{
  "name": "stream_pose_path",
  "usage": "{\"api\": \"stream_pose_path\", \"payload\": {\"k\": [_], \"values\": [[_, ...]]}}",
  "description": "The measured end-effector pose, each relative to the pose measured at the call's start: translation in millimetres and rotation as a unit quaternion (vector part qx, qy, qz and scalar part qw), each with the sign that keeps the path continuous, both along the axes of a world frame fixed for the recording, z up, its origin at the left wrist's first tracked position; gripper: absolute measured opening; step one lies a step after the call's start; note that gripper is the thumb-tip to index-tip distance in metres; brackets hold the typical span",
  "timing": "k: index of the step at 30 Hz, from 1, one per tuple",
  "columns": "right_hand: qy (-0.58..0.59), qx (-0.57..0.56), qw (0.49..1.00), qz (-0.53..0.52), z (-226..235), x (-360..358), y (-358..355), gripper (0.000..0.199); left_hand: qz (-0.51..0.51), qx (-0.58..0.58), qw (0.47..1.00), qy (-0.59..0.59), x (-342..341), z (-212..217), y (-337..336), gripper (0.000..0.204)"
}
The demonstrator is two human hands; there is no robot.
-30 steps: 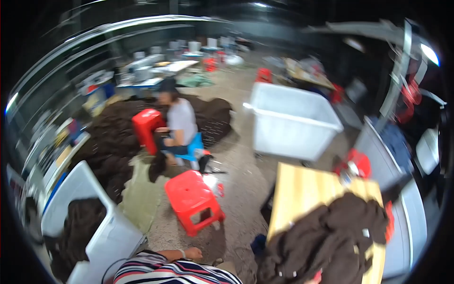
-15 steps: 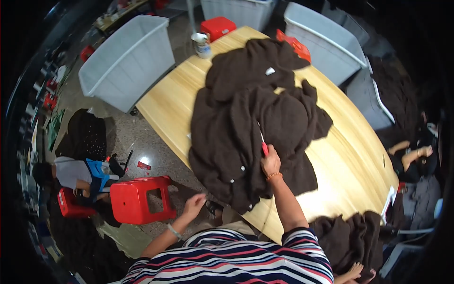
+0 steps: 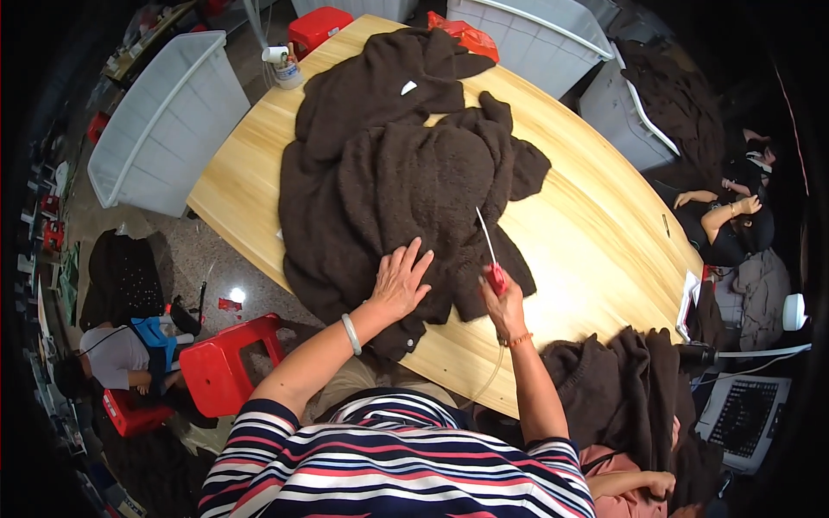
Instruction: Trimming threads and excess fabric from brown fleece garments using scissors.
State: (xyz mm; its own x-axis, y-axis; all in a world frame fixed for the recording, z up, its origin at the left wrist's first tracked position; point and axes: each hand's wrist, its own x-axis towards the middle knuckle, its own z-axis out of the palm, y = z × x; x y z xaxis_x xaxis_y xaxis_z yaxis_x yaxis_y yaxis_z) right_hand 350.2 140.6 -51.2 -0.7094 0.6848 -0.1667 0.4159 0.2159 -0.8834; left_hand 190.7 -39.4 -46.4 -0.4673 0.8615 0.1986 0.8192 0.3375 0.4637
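Beyond knitwear (image 3: 423, 168) stands a jar (image 3: 288, 76), left fingers (image 3: 413, 256) spread, right fingers (image 3: 489, 297) gripping a tool (image 3: 496, 278)

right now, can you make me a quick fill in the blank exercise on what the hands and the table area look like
1. The left hand rests, fingers spread, on dark ____ cloth.
2. The right hand holds a thin tool with a ____ handle.
3. The beaded bracelet is worn on the person's ____ wrist.
4. The red stool nearest the person stands on the ____, beside the table.

Missing words: brown; red; right; floor.
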Motion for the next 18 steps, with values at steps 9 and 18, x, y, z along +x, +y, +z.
{"api": "stream_pose_path", "payload": {"k": [9, 18], "values": [[-0.217, 0.117, 0.954, 0.169, 38, 79, -78, 0.03, -0.052, -0.07, 0.988, 0.129, -30, -44, 9, 0.054], [-0.226, 0.072, 0.971, 0.01, 27, 96, -112, 0.03, -0.31, -0.108, 0.933, 0.145, -19, -21, -30, 0.073]]}}
